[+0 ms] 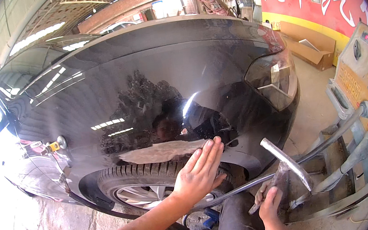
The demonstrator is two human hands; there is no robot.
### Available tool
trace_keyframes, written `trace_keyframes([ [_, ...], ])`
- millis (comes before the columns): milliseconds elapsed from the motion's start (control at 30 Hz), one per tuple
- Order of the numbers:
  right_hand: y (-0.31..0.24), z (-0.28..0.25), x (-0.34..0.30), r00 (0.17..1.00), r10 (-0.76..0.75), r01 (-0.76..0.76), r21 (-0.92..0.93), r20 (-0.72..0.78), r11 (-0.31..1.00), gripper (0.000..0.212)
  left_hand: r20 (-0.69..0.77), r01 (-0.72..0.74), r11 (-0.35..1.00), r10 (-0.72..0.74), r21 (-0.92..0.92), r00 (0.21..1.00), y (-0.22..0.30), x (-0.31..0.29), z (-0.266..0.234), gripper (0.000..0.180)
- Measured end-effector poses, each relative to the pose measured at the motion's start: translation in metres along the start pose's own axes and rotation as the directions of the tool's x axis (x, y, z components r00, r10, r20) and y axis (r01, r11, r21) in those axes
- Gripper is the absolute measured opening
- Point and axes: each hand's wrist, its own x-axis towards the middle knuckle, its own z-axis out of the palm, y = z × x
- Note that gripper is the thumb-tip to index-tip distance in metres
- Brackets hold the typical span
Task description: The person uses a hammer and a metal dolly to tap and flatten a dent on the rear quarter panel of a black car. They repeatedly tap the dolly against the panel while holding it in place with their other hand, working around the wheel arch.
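My left hand [199, 169] lies against the dark car fender [75, 111], with its fingers stretched out. The fingertips touch the right end of a dull sanded patch [156, 152] just above the wheel arch. My right hand [269, 204] grips a panel-beating hammer [286, 164] by its handle. The long narrow steel head points up and slants, apart from the car. Below the patch sits the tyre [140, 174] with its silver wheel [141, 194], partly hidden by my left arm.
A control machine [363, 85] with thick cables [338, 178] stands at right. One cable crosses in front of the wheel. A yellow and silver clamp [55, 145] is on the car's left side. A blue tool [211, 217] lies low between my legs. An open cardboard box [308, 45] is behind.
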Motion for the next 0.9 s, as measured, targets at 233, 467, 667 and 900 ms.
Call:
trace_keyframes([
  [233, -0.011, 0.006, -0.004, 0.995, -0.010, 0.024, -0.144, 0.097, 0.989, 0.057, -0.040, 0.263, 0.955, -0.271, -0.139, 0.962, -0.024, 0.033, -0.028, 0.093],
  [467, -0.027, 0.038, 0.004, 0.991, -0.031, 0.044, -0.098, 0.131, 0.994, 0.057, -0.016, 0.130, 0.991, -0.130, 0.017, 0.991, -0.001, 0.017, -0.005, 0.084],
  [667, -0.051, 0.057, 0.012, 0.986, -0.055, 0.066, -0.065, 0.157, 0.996, 0.061, 0.004, 0.010, 0.999, -0.010, 0.036, 1.000, 0.006, 0.007, 0.001, 0.081],
  [900, -0.065, 0.047, 0.006, 0.994, -0.080, 0.088, -0.106, 0.081, 0.990, 0.058, 0.011, 0.168, 0.986, -0.168, -0.014, 0.986, -0.034, 0.050, -0.036, 0.095],
])
